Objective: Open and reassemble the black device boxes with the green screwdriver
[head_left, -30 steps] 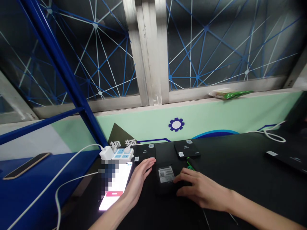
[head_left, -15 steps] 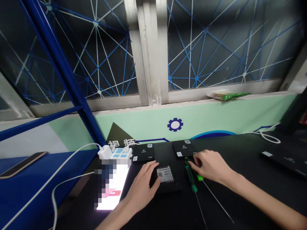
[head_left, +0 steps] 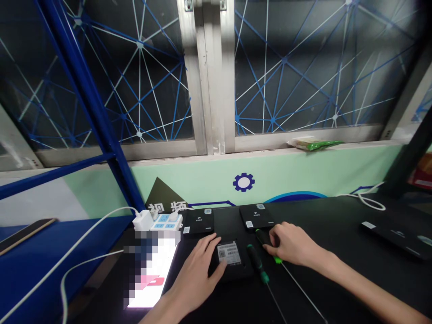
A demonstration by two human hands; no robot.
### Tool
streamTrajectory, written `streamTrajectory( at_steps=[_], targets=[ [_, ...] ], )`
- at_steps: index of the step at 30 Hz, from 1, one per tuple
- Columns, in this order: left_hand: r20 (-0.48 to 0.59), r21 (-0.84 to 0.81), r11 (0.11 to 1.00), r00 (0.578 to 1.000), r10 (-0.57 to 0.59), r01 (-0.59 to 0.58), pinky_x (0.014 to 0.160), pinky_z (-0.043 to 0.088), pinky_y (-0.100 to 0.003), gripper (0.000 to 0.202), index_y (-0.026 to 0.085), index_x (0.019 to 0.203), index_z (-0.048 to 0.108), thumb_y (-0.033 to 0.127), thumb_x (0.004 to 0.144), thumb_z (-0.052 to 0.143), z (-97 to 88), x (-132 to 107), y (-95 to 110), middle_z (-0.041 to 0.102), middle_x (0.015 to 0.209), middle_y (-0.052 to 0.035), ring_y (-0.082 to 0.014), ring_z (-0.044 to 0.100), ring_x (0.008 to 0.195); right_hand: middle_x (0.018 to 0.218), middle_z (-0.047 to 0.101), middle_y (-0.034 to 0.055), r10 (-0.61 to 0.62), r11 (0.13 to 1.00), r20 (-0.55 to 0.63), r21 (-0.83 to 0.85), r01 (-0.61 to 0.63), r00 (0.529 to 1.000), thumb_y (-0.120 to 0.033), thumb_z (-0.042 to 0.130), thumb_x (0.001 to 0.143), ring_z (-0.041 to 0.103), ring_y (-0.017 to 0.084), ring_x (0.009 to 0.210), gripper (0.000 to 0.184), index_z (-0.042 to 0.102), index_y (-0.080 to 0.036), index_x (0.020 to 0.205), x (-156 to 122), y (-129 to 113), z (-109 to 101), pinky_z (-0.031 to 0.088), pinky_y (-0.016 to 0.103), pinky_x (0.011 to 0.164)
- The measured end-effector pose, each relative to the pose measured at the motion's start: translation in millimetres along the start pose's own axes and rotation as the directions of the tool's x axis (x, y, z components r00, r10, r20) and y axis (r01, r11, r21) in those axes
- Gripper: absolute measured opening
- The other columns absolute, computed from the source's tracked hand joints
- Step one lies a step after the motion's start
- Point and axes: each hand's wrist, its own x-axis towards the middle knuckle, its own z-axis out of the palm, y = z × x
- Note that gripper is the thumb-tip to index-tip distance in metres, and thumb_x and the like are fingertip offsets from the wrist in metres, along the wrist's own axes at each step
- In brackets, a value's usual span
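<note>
My left hand (head_left: 200,272) lies with stretched fingers over the left side of a black box (head_left: 245,270), its thumb at the near edge. A white printed label (head_left: 228,253) shows on the box's upper side. To the right, my right hand (head_left: 290,244) is closed round the black and bright green handle of a screwdriver (head_left: 277,259); its long shaft points toward me. A second screwdriver (head_left: 259,263), with a black and dark green handle, lies between the box and my right hand, untouched.
Two black boxes, one left (head_left: 199,221) and one right (head_left: 255,216), lie at the back; another black device (head_left: 394,233) lies far right. A lit screen (head_left: 157,265), a white power strip (head_left: 167,221) and white cables (head_left: 69,246) are on the left.
The view has shifted slightly. The dark green screwdriver now lies farther left, apart from the other one. My right hand has its fingers round the bright green screwdriver; my left hand stays on the box.
</note>
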Motion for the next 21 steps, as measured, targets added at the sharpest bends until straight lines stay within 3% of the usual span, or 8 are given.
streamTrajectory(
  at_steps=[4, 7, 11, 14, 17, 21],
  targets=[
    [-0.019, -0.019, 1.0, 1.0, 0.025, -0.025, 0.112, 0.037, -0.05, 0.051, 0.031, 0.145, 0.042, 0.052, 0.099, 0.046, 0.3, 0, -2, 0.04, 0.152, -0.0062, -0.0305, 0.039, 0.139, 0.05, 0.059, 0.0007, -0.041, 0.99, -0.092, 0.134, 0.053, 0.995, -0.03, 0.069, 0.077, 0.056, 0.018, 0.049, 0.032, 0.054, -0.021, 0.05, 3, 0, -2, 0.028, 0.026, 0.047],
    [-0.016, -0.011, 1.0, 1.0, 0.027, -0.027, 0.113, 0.036, -0.051, 0.052, 0.031, 0.146, 0.042, 0.052, 0.098, 0.047, -0.5, 0, -1, 0.04, 0.153, -0.0069, -0.0312, 0.039, 0.139, 0.05, 0.056, -0.0018, -0.047, 0.942, -0.129, 0.325, 0.087, 0.991, -0.035, 0.064, 0.084, 0.05, 0.014, 0.046, 0.036, 0.049, -0.021, 0.054, 5, -2, -10, 0.031, 0.026, 0.048],
    [0.0, 0.007, 1.0, 1.0, 0.018, -0.018, 0.113, 0.035, -0.053, 0.055, 0.03, 0.146, 0.041, 0.054, 0.097, 0.048, -1.2, 0, 0, 0.039, 0.153, -0.0075, -0.0326, 0.038, 0.139, 0.053, 0.041, -0.0061, -0.058, 0.761, -0.191, 0.627, 0.168, 0.98, -0.046, 0.053, 0.094, 0.036, 0.011, 0.049, 0.039, 0.041, -0.022, 0.065, 5, -5, -15, 0.03, 0.024, 0.048],
    [0.002, 0.009, 1.0, 1.0, 0.006, -0.006, 0.113, 0.034, -0.054, 0.057, 0.029, 0.146, 0.041, 0.055, 0.096, 0.048, -1.2, 0, 1, 0.039, 0.153, -0.0078, -0.0335, 0.037, 0.14, 0.059, 0.033, -0.0071, -0.032, 0.625, -0.269, 0.746, 0.23, 0.963, -0.049, 0.047, 0.098, 0.032, 0.011, 0.05, 0.036, 0.041, -0.022, 0.075, 3, -5, -12, 0.028, 0.023, 0.047],
    [0.016, 0.014, 1.0, 1.0, -0.012, 0.012, 0.113, 0.033, -0.055, 0.058, 0.028, 0.146, 0.041, 0.056, 0.096, 0.047, -1.5, -1, 2, 0.039, 0.154, -0.0088, -0.0335, 0.037, 0.14, 0.061, 0.036, -0.0062, -0.003, 0.554, -0.339, 0.782, 0.284, 0.941, -0.049, 0.048, 0.098, 0.035, 0.011, 0.05, 0.029, 0.048, -0.021, 0.088, 1, -5, -8, 0.032, 0.023, 0.045],
    [0.006, -0.003, 1.0, 1.0, -0.004, 0.004, 0.113, 0.033, -0.056, 0.056, 0.029, 0.146, 0.04, 0.055, 0.097, 0.047, -0.6, -1, 1, 0.039, 0.153, -0.0086, -0.0333, 0.037, 0.14, 0.07, 0.055, 0.0006, 0.059, 0.53, -0.445, 0.773, 0.35, 0.894, -0.044, 0.055, 0.095, 0.047, 0.013, 0.053, 0.024, 0.053, -0.02, 0.095, 1, -5, -5, 0.042, 0.025, 0.048]
  ],
)
